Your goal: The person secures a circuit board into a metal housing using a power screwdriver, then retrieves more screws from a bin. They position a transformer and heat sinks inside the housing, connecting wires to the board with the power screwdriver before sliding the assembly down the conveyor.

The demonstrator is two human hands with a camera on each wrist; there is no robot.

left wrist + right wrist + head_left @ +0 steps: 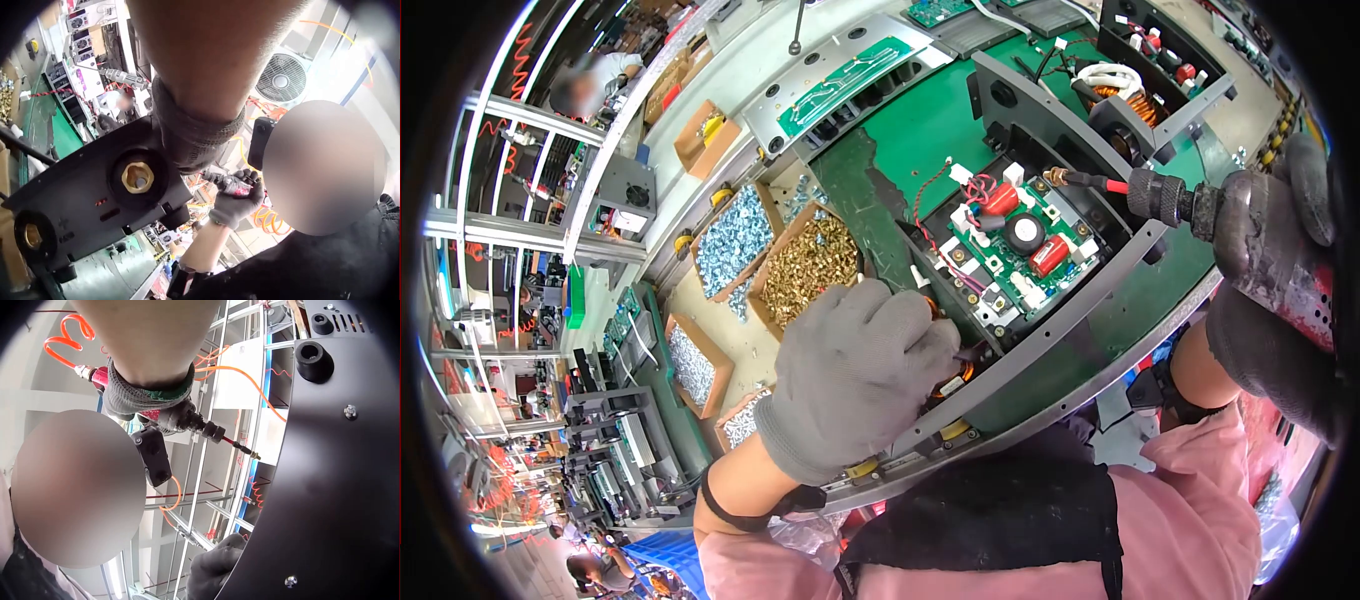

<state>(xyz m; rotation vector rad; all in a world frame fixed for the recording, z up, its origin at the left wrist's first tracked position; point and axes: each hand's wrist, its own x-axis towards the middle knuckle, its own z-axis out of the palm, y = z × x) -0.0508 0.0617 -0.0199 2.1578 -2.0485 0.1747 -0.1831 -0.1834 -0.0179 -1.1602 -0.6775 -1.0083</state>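
Looked like mid screw-driving: the right hand (1280,270) was wrapped around the pneumatic screwdriver (1190,205), bit over the circuit board (1020,250) inside the dark chassis (1040,320). The left hand (855,375), fingers curled, steadied the chassis rim. Next move probably needed the bit seated squarely on a screw.

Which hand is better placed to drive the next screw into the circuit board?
Probably the right hand: it already grips the power screwdriver, whose bit points at the circuit board in the chassis. The left hand rests at the near edge of the chassis, with no tool visible in it.
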